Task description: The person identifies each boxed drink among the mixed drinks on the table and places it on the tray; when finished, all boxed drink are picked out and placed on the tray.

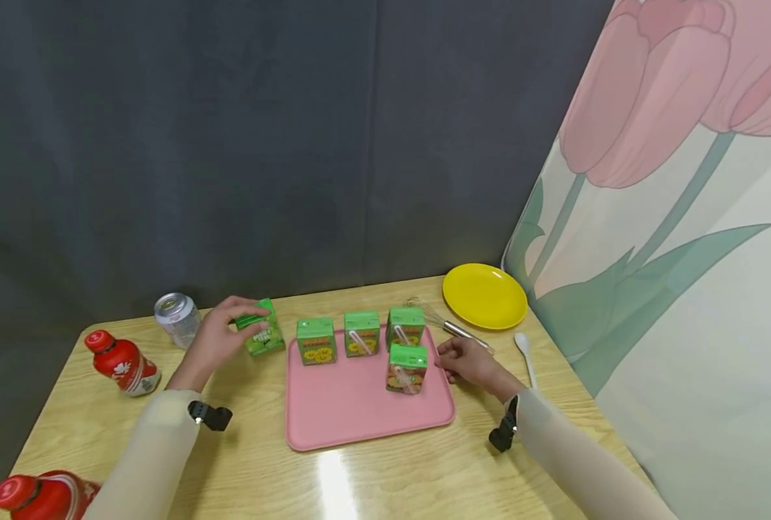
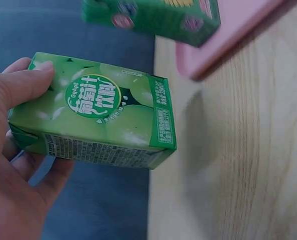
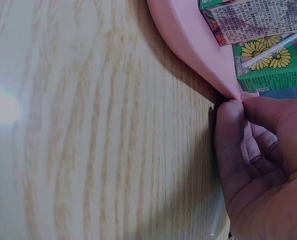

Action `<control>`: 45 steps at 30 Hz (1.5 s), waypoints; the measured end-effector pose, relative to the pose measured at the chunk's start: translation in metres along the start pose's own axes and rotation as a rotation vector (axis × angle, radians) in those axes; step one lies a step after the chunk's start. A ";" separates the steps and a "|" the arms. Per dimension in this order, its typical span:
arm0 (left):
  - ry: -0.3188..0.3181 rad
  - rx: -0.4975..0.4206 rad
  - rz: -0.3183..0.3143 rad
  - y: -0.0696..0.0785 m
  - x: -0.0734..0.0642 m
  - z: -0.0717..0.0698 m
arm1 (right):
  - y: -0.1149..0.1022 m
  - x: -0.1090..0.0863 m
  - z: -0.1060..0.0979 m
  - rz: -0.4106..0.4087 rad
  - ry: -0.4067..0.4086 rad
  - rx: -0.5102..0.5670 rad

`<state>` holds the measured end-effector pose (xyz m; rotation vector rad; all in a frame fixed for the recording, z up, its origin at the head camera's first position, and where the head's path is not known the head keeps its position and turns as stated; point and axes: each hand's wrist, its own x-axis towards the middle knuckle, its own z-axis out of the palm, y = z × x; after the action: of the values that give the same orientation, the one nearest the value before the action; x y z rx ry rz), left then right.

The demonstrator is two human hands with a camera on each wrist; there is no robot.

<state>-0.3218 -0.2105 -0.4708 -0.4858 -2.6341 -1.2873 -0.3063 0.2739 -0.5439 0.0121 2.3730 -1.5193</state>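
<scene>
In the head view, my left hand [image 1: 219,334] grips a green grape juice carton [image 1: 267,341] left of the pink tray [image 1: 346,408]. The left wrist view shows the thumb across one end of the juice carton [image 2: 133,112] and fingers behind it; it appears tilted and lifted off the table. My right hand [image 1: 472,363] pinches the tray's right rim between thumb and forefinger, as the right wrist view shows on the pink rim [image 3: 191,55]. Several green drink cartons stand on the tray: some along its back edge, and one carton [image 1: 407,370] with brownish sides nearer its right side.
Behind the right hand lie a whisk [image 1: 457,328] and a yellow plate [image 1: 485,296], with a white spoon [image 1: 525,359] to the right. At left stand a silver can [image 1: 178,318] and a red bottle [image 1: 123,365]; another red bottle [image 1: 50,497] is at the near left corner.
</scene>
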 end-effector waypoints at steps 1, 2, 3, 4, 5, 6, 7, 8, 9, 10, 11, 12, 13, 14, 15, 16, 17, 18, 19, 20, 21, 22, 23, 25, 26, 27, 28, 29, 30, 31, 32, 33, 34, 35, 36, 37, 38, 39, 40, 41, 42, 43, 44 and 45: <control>0.004 -0.001 0.015 0.004 -0.005 -0.001 | 0.000 0.000 0.000 -0.003 0.000 -0.002; 0.007 -0.001 0.032 0.008 -0.010 -0.001 | 0.000 0.000 0.000 -0.011 -0.004 -0.005; 0.007 -0.006 0.047 0.012 -0.015 -0.001 | 0.000 0.000 -0.001 -0.017 -0.006 -0.005; 0.005 -0.008 0.061 0.016 -0.020 -0.001 | 0.000 0.000 -0.001 -0.026 -0.012 -0.002; 0.001 -0.008 0.075 0.020 -0.025 0.000 | 0.000 -0.001 -0.001 -0.027 -0.015 0.006; -0.003 -0.012 0.088 0.024 -0.029 0.002 | 0.000 -0.001 -0.001 -0.032 -0.018 0.010; -0.013 -0.024 0.097 0.027 -0.032 0.003 | 0.000 -0.001 -0.002 -0.032 -0.018 0.015; -0.024 -0.040 0.104 0.031 -0.036 0.006 | 0.000 -0.002 -0.002 -0.033 -0.017 0.015; -0.037 -0.058 0.113 0.034 -0.038 0.008 | 0.001 -0.002 -0.002 -0.032 -0.015 0.016; -0.050 -0.076 0.116 0.037 -0.040 0.011 | 0.001 -0.002 -0.003 -0.032 -0.016 0.017; -0.061 -0.101 0.124 0.040 -0.042 0.015 | 0.001 -0.002 -0.003 -0.028 -0.014 0.016; -0.072 -0.124 0.134 0.043 -0.044 0.018 | 0.001 -0.003 -0.003 -0.030 -0.015 0.014; -0.085 -0.144 0.143 0.046 -0.045 0.022 | 0.001 -0.003 -0.003 -0.032 -0.018 0.013; -0.097 -0.159 0.153 0.049 -0.046 0.026 | 0.001 -0.002 -0.002 -0.037 -0.021 0.011; -0.107 -0.171 0.164 0.051 -0.046 0.031 | 0.001 -0.002 -0.002 -0.038 -0.023 0.014; -0.119 -0.183 0.169 0.054 -0.046 0.036 | 0.001 -0.002 -0.002 -0.039 -0.023 0.014; -0.131 -0.193 0.177 0.056 -0.046 0.042 | 0.001 -0.002 -0.002 -0.040 -0.023 0.013; -0.144 -0.201 0.178 0.058 -0.045 0.047 | 0.001 -0.002 -0.001 -0.043 -0.024 0.013; -0.157 -0.208 0.171 0.060 -0.044 0.053 | 0.001 -0.001 -0.001 -0.046 -0.024 0.010; -0.170 -0.214 0.160 0.061 -0.044 0.058 | 0.002 -0.001 -0.001 -0.048 -0.024 0.008; -0.183 -0.220 0.155 0.063 -0.043 0.063 | 0.002 -0.001 0.000 -0.048 -0.022 0.009; -0.196 -0.222 0.143 0.064 -0.043 0.067 | 0.002 -0.001 0.001 -0.051 -0.021 0.006; -0.207 -0.226 0.132 0.065 -0.043 0.071 | 0.002 -0.001 0.001 -0.054 -0.021 0.007; -0.223 -0.221 0.116 0.067 -0.043 0.077 | 0.002 -0.001 0.002 -0.059 -0.018 0.002; -0.228 -0.214 0.110 0.067 -0.042 0.079 | 0.002 -0.002 0.002 -0.059 -0.016 0.004; -0.233 -0.212 0.106 0.067 -0.042 0.080 | 0.002 -0.002 0.001 -0.058 -0.016 0.006; -0.234 -0.206 0.099 0.067 -0.042 0.082 | 0.002 -0.002 0.001 -0.057 -0.014 0.007; -0.234 -0.200 0.095 0.067 -0.042 0.083 | 0.002 -0.002 0.000 -0.056 -0.013 0.006; -0.234 -0.193 0.091 0.066 -0.042 0.083 | 0.002 -0.002 0.000 -0.053 -0.010 0.001; -0.233 -0.187 0.090 0.066 -0.042 0.084 | 0.002 -0.002 -0.001 -0.053 -0.009 -0.002; -0.231 -0.184 0.087 0.066 -0.042 0.084 | 0.002 -0.002 -0.001 -0.051 -0.007 -0.005; -0.231 -0.182 0.085 0.066 -0.043 0.084 | 0.001 -0.002 -0.001 -0.049 -0.005 -0.005; -0.230 -0.179 0.082 0.065 -0.043 0.084 | 0.001 -0.002 -0.001 -0.046 -0.003 -0.005; -0.230 -0.179 0.078 0.065 -0.043 0.084 | 0.001 -0.002 -0.001 -0.043 -0.003 -0.003; -0.230 -0.180 0.077 0.065 -0.044 0.084 | 0.001 -0.002 -0.001 -0.042 -0.004 0.000; -0.231 -0.182 0.075 0.065 -0.044 0.084 | 0.001 -0.002 -0.001 -0.039 -0.005 0.003; -0.232 -0.185 0.066 0.065 -0.044 0.084 | 0.002 -0.001 -0.001 -0.040 -0.005 0.001; -0.235 -0.187 0.066 0.064 -0.044 0.085 | 0.002 -0.001 -0.001 -0.039 -0.005 0.002; -0.237 -0.187 0.069 0.064 -0.044 0.085 | 0.002 -0.001 -0.001 -0.039 -0.004 -0.003; -0.239 -0.185 0.075 0.064 -0.044 0.085 | 0.002 -0.001 0.000 -0.039 -0.003 -0.006; -0.242 -0.182 0.080 0.063 -0.044 0.085 | 0.002 -0.001 0.000 -0.040 -0.001 -0.011; -0.245 -0.179 0.084 0.063 -0.045 0.086 | 0.002 -0.001 0.000 -0.040 0.000 -0.016; -0.247 -0.175 0.089 0.062 -0.045 0.086 | 0.002 -0.002 0.000 -0.039 0.002 -0.017; -0.249 -0.169 0.098 0.062 -0.045 0.086 | 0.002 -0.002 0.000 -0.039 0.003 -0.015</control>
<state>-0.2586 -0.1168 -0.4910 -0.8412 -2.6653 -1.5131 -0.3044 0.2748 -0.5451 -0.0357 2.4004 -1.5202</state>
